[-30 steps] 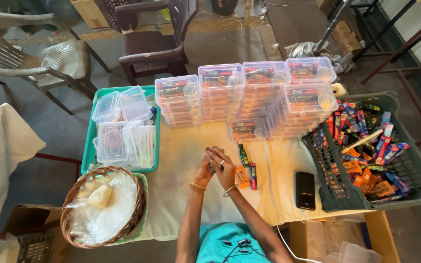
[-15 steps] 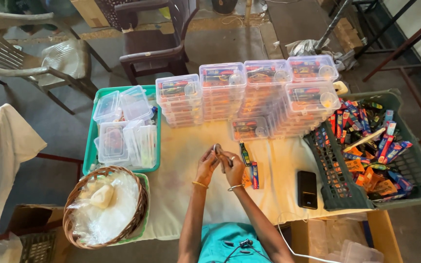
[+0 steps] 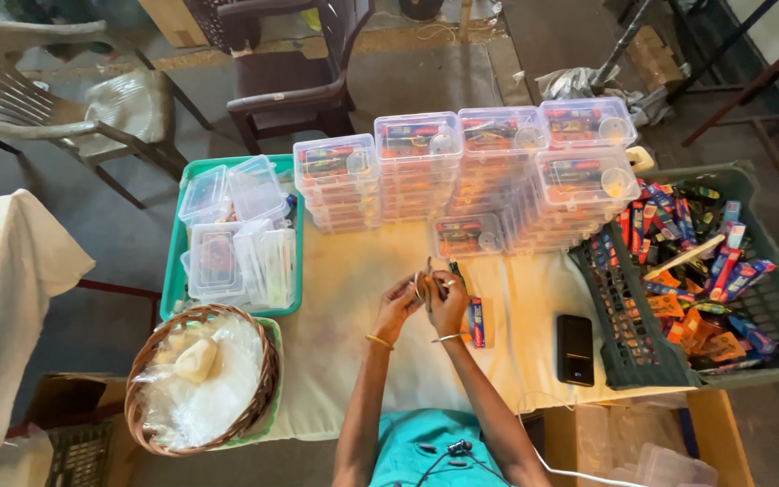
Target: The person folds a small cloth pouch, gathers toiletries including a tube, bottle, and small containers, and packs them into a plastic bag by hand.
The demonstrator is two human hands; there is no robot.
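Clear filled boxes (image 3: 462, 171) stand stacked beyond the grip of both hands, left hand (image 3: 398, 302) and right hand (image 3: 448, 302) pinching a small item (image 3: 427, 287) over the counter (image 3: 353, 298), while empty boxes (image 3: 236, 234) wait leftward.

The small item pinched between the left hand (image 3: 398, 305) and right hand (image 3: 448, 302) is too small to be identified. The grey crate (image 3: 773, 311) is cut off by the right edge, and the cardboard box (image 3: 65, 424) by the bottom edge.
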